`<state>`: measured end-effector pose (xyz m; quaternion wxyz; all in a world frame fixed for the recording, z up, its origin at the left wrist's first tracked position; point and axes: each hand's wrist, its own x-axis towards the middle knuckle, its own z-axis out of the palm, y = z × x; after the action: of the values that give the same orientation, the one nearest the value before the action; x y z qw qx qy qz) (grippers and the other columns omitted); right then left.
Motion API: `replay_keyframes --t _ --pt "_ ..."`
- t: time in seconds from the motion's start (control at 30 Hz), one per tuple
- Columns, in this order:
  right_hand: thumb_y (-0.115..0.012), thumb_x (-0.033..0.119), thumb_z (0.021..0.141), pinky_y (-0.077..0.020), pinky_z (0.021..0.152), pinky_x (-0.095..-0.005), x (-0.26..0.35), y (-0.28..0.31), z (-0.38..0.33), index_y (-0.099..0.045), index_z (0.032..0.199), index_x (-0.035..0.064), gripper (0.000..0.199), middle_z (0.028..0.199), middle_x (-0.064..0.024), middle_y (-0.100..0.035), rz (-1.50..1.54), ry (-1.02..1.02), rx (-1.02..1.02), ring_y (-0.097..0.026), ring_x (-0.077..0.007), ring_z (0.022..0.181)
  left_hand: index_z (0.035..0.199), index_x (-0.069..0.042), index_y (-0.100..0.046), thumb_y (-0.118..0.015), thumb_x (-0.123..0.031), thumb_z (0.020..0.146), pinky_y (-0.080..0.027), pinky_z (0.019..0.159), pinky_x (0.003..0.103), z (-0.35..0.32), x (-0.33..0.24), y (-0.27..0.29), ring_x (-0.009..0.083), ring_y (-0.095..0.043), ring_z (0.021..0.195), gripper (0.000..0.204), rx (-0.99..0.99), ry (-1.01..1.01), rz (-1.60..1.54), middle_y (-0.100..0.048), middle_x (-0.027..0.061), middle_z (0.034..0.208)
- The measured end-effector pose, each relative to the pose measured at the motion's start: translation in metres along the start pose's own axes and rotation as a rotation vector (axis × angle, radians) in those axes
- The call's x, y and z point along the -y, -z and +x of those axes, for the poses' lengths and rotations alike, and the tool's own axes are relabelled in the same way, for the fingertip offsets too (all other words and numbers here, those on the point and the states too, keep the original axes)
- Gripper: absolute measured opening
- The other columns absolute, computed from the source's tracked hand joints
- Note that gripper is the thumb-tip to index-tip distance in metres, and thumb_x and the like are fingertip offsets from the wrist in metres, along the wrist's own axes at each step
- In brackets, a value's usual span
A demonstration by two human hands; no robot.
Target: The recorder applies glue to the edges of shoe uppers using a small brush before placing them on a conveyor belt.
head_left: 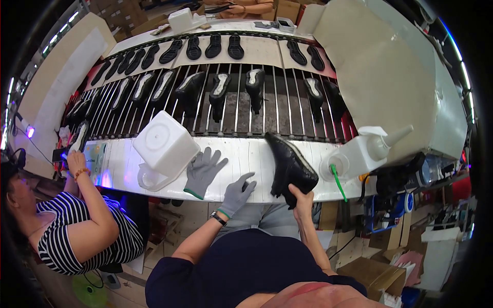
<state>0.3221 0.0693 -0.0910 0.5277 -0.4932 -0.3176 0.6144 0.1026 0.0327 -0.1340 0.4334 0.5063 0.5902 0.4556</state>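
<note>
Right hand (pixel 303 197) gripping black shoe (pixel 289 165) on white surface (pixel 246 154); gloved left hand (pixel 237 194) open, near spare grey glove (pixel 203 171).

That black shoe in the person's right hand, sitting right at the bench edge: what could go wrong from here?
The black shoe is pinched at its heel by the bare right hand, so a loose grip could drop it off the white bench. The gloved left hand is off the shoe, giving no support. The white bottle with its green stick stands close by and might get knocked.
</note>
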Motion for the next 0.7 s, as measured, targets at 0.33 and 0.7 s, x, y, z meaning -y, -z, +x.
replay_keyframes --t 0.33,0.7 --pt "-0.083 0.029 0.072 -0.0354 0.105 -0.0352 0.011 -0.067 0.277 -0.039 0.133 -0.0134 0.086 0.131 -0.0283 -0.049 -0.712 0.418 -0.012 -0.046 -0.0348 0.124 0.092 -0.009 -0.069 -0.066 -0.015 0.083 -0.049 0.058 0.035 -0.006 0.011 -0.007 0.0243 -0.064 0.062 0.011 -0.109 -0.524 0.470 -0.066 0.0088 0.069" --pt "-0.074 0.033 0.083 -0.0262 0.113 -0.0396 0.038 -0.042 0.297 -0.030 0.144 -0.0065 0.085 0.146 -0.0276 -0.037 -0.715 0.684 -0.268 -0.033 -0.0359 0.139 0.090 -0.010 -0.068 -0.066 -0.020 0.085 -0.049 0.057 0.035 0.004 0.012 -0.001 0.0221 -0.064 0.062 0.011 -0.081 -0.497 0.561 -0.067 0.0052 0.072"
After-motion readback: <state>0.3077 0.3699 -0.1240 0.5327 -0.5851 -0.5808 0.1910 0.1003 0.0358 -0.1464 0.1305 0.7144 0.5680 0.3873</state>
